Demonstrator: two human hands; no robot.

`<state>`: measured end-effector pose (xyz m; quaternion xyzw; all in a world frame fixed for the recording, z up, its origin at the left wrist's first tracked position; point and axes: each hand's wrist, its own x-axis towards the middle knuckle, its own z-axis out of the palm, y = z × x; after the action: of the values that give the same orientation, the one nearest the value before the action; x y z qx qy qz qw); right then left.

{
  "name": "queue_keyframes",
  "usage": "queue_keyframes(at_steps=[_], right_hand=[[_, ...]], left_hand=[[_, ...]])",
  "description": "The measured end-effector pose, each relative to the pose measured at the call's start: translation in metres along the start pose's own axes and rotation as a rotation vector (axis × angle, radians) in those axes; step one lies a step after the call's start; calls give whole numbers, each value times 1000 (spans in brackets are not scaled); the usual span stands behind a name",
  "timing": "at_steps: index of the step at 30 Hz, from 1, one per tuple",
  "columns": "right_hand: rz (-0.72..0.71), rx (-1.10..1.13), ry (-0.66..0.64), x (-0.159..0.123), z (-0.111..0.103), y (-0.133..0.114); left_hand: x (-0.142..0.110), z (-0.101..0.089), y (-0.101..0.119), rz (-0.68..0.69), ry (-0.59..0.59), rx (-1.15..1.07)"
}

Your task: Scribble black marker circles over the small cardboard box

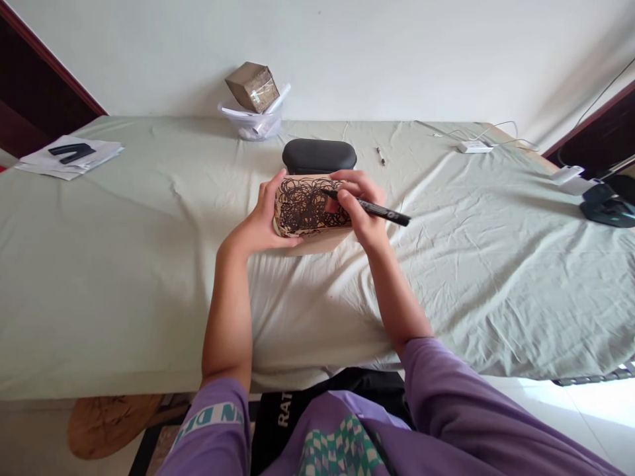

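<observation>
My left hand grips the left end of a small brown cardboard box, fingers wrapped round it, holding it just above the cloth-covered table. The box's top face is covered in black scribbled loops. My right hand pinches a black marker pen whose tip touches the scribbled face, while its other fingers rest on the box's right end.
A black oval case lies just behind the box. Farther back stands a clear plastic tub with a brown box on it. Papers with a black stapler lie far left; a small pen, white charger and black mouse are at right.
</observation>
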<state>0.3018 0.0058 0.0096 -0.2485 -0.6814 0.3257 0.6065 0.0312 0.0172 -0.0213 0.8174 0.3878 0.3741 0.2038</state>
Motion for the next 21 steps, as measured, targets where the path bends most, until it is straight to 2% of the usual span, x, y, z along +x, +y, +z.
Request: queue_keyframes(at_steps=[6, 10, 12, 15, 19, 21], right_hand=[[17, -154, -207, 6, -1, -1], [-82, -280, -328, 8, -2, -6], [-108, -312, -346, 9, -1, -8], [-76, -299, -374, 10, 0, -6], [-64, -287, -299, 10, 1, -4], [-93, -331, -325, 9, 3, -7]], left_hand=[[-1, 3, 0, 17, 14, 5], [-1, 5, -5, 43, 25, 0], [-1, 5, -7, 46, 28, -2], [-2, 5, -8, 83, 34, 18], [-2, 5, -7, 111, 36, 51], [-2, 4, -7, 105, 27, 43]])
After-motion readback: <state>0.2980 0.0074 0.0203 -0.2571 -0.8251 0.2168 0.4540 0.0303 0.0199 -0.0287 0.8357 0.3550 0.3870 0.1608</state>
